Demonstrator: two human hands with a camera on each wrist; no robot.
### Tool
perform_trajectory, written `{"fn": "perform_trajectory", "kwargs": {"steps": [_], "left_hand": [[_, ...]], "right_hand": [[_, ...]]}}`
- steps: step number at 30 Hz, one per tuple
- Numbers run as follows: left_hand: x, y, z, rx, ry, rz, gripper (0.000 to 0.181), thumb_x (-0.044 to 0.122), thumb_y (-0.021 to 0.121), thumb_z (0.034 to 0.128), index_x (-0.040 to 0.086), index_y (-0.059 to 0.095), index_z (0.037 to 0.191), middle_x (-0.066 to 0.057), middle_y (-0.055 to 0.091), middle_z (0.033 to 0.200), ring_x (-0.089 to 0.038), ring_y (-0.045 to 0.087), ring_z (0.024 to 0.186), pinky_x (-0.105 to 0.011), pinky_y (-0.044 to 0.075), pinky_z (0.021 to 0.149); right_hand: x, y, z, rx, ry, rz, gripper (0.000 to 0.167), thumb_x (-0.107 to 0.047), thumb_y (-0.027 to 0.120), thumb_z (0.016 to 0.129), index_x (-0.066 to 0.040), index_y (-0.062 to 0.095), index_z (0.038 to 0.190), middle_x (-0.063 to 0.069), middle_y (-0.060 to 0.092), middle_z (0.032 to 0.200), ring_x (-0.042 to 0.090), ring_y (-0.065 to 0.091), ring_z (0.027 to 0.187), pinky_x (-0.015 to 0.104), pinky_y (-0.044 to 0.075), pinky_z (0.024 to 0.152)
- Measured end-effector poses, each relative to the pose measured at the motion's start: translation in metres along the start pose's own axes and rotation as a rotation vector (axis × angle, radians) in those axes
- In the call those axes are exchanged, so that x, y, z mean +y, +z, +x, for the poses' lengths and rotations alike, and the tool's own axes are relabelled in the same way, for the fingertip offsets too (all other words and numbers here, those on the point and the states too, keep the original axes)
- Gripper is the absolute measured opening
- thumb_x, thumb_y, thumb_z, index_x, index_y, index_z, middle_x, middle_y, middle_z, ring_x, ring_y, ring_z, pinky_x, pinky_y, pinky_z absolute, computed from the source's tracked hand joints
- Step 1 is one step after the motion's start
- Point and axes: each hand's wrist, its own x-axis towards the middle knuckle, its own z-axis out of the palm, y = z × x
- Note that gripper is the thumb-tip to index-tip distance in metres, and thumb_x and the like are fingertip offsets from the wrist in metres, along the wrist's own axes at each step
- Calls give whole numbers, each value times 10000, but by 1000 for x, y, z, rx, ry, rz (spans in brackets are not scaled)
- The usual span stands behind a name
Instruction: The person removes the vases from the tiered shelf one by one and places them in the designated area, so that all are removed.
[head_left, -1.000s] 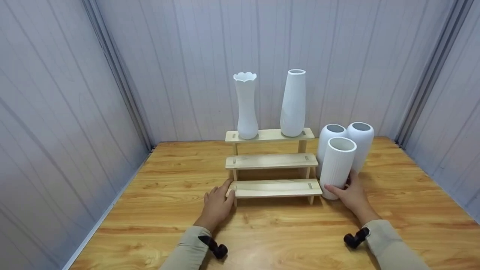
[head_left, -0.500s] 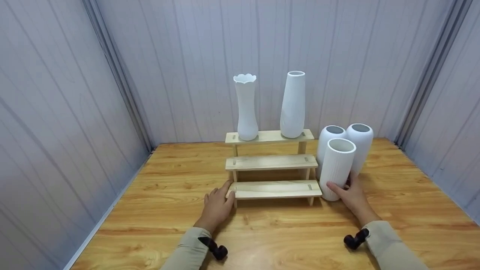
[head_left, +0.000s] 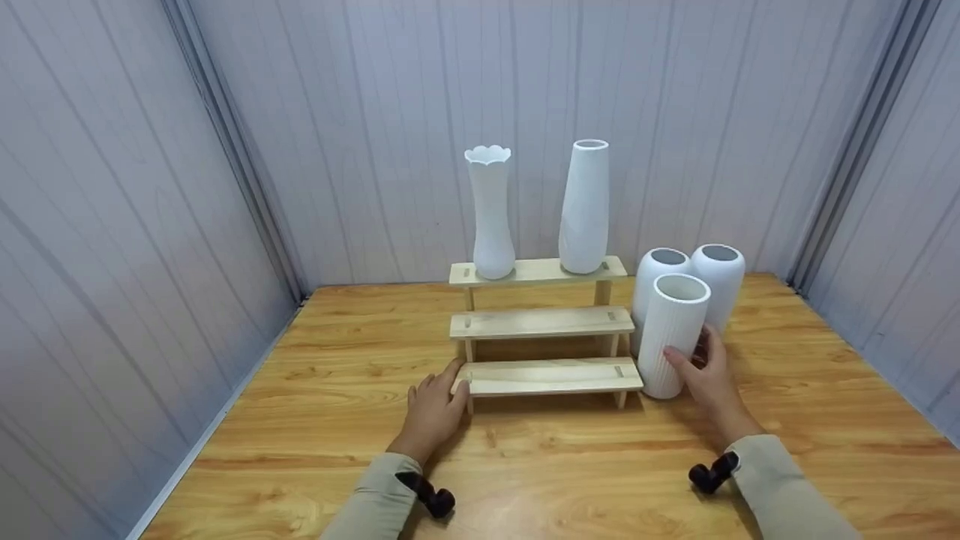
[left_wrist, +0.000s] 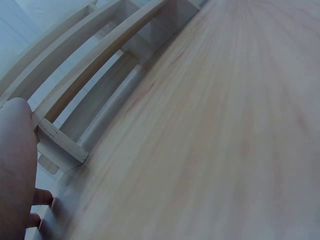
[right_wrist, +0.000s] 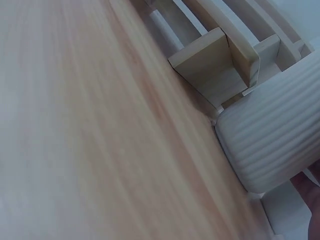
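A three-step wooden display stand [head_left: 551, 376] stands on the table. My left hand [head_left: 435, 412] holds the left end of its lowest step, thumb at the front edge; in the left wrist view two fingertips [left_wrist: 44, 196] are by the tabletop. To the stand's right, my right hand [head_left: 709, 386] grips a white ribbed cylindrical vase [head_left: 673, 337], thumb on the near side and fingers partly hidden behind. That vase is upright, its base on the table by the lowest step. In the right wrist view the ribbed vase [right_wrist: 275, 125] is close to the stand's end.
Two round-shouldered white vases [head_left: 641, 300] [head_left: 724, 292] stand just behind the ribbed one. On the top step are a scalloped-rim vase [head_left: 491, 217] at left and a tapered vase [head_left: 585, 210] at right. Panelled walls [head_left: 375, 112] enclose the table [head_left: 555, 465].
My right hand has slid a little up and to the right on the ribbed vase, its thumb now higher. The left hand and the stand stay in place.
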Motion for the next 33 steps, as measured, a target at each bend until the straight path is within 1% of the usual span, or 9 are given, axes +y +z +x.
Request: {"fn": "perform_trajectory", "kwargs": {"steps": [4, 10, 14, 18, 21, 26, 30, 33], "left_hand": [[0, -1, 1, 7, 6, -3, 503, 401, 402, 1066, 211, 460, 1527, -61, 534, 1492, -478, 382, 1401, -735, 113, 1121], [2, -6, 5, 11, 3, 2, 509, 416, 396, 1063, 231, 452, 1534, -52, 528, 1499, -463, 385, 1403, -722, 112, 1129], [4, -10, 7, 8, 3, 7, 514, 424, 389, 1065, 239, 439, 1542, -44, 521, 1506, -464, 370, 1414, -720, 104, 1133], [5, -11, 6, 2, -2, 4, 509, 421, 384, 1068, 249, 436, 1544, -37, 522, 1505, -464, 357, 1423, -727, 94, 1132], [4, -9, 5, -4, -5, 3, 512, 428, 380, 1068, 250, 435, 1544, -38, 520, 1507, -466, 354, 1424, -725, 91, 1134], [3, -3, 2, -10, -7, -9, 510, 429, 385, 1064, 246, 446, 1537, -33, 520, 1507, -467, 357, 1422, -723, 82, 1138], [1, -1, 0, -7, -5, -14, 506, 427, 391, 1063, 251, 452, 1533, -21, 518, 1508, -468, 360, 1419, -717, 79, 1141], [-1, 0, 0, -8, -5, -12, 505, 432, 391, 1064, 256, 451, 1534, -18, 518, 1509, -465, 360, 1419, -712, 81, 1144]], "right_hand": [[-4, 1, 3, 19, -13, 20, 639, -128, 644, 963, -9, 342, 1514, 128, 486, 1352, 84, 486, 1099, 186, 395, 929], [-11, 1, 8, 36, -31, 28, 613, -155, 633, 979, -28, 344, 1505, 89, 474, 1341, 116, 474, 1141, 227, 384, 971], [-17, 3, 10, 44, -32, 59, 640, -169, 641, 970, -47, 329, 1515, 77, 457, 1351, 149, 465, 1174, 266, 375, 998], [-24, 8, 10, 66, -22, 88, 709, -190, 667, 949, -67, 289, 1536, 63, 434, 1369, 152, 449, 1200, 303, 370, 1022], [-30, 12, 11, 111, -32, 107, 720, -196, 683, 929, -73, 292, 1521, 57, 442, 1353, 154, 457, 1201, 344, 374, 1043], [-44, 16, 13, 211, -50, 137, 686, -202, 689, 916, -78, 332, 1489, 54, 473, 1330, 145, 480, 1199, 401, 384, 1076], [-56, 17, 14, 266, -68, 130, 676, -233, 675, 925, -88, 344, 1496, 69, 476, 1349, 148, 477, 1201, 398, 390, 1070], [-64, 19, 14, 297, -94, 130, 675, -239, 674, 922, -76, 354, 1493, 81, 480, 1357, 161, 475, 1203, 361, 389, 1055]]}}
